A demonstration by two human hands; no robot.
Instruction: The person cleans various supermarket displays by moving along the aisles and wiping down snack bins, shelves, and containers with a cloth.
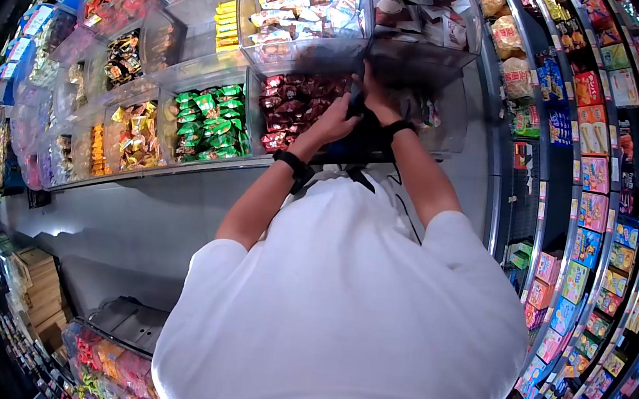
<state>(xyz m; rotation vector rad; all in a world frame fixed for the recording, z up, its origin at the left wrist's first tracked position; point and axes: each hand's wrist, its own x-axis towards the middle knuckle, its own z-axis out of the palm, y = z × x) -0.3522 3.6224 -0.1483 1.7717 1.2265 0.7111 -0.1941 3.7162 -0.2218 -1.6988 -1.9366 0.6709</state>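
My left hand (336, 120) is closed at the front of the candy bins, its fingers against something dark (357, 100) that I cannot make out. Close beside it, my right hand (376, 100) bends around the other side of the same dark thing, with one finger pointing up; its other fingers are partly hidden. Both wrists wear black bands. Just left of my hands lies a clear bin of dark red wrapped sweets (290, 109). To the right, partly in shadow, is a bin with a few pale packets (426, 111).
Green wrapped sweets (211, 123) and gold ones (136, 135) fill bins to the left. An upper bin holds white packets (306, 5). Shelves of boxed snacks (592, 191) rise on the right. Behind me are a grey floor (152, 220), cardboard boxes (43, 290) and a black crate (128, 320).
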